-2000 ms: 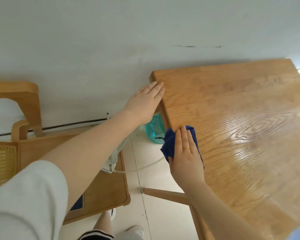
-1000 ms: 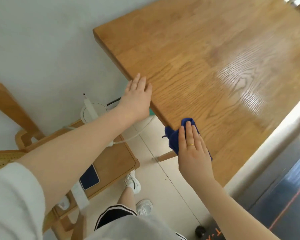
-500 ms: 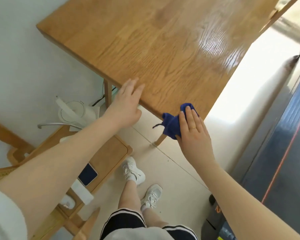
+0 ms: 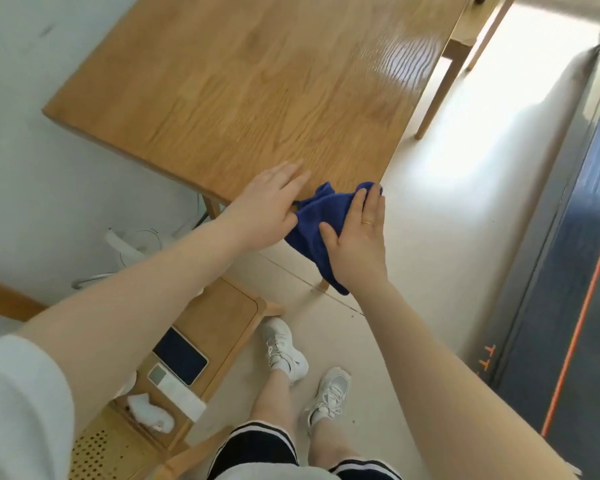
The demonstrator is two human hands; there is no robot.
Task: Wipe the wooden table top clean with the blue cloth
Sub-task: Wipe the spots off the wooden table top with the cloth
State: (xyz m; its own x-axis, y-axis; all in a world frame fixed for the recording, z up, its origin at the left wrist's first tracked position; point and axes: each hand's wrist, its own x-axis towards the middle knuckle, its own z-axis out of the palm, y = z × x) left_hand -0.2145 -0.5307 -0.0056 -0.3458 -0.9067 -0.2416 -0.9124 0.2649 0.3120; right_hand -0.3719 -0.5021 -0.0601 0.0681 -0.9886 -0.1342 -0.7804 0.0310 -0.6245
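Note:
The wooden table top [image 4: 264, 77] fills the upper middle of the head view, glossy at its right side. A blue cloth [image 4: 317, 220] hangs crumpled over the table's near right corner, part of it dangling below the edge. My right hand [image 4: 357, 237] lies flat on the cloth with fingers spread and a ring on one finger. My left hand [image 4: 265, 202] rests flat on the near table edge, its thumb side touching the cloth's left end.
A low wooden stool [image 4: 215, 327] at lower left carries a dark tablet [image 4: 181, 355] and a white remote. A white fan [image 4: 132, 244] stands by the wall. My feet in white sneakers [image 4: 284, 348] are on the pale floor. A dark mat [image 4: 568, 271] lies right.
My right hand has dragged the cloth along the near edge to the table's right corner. My left hand slid right along the edge until it met the cloth. The view tilted downward.

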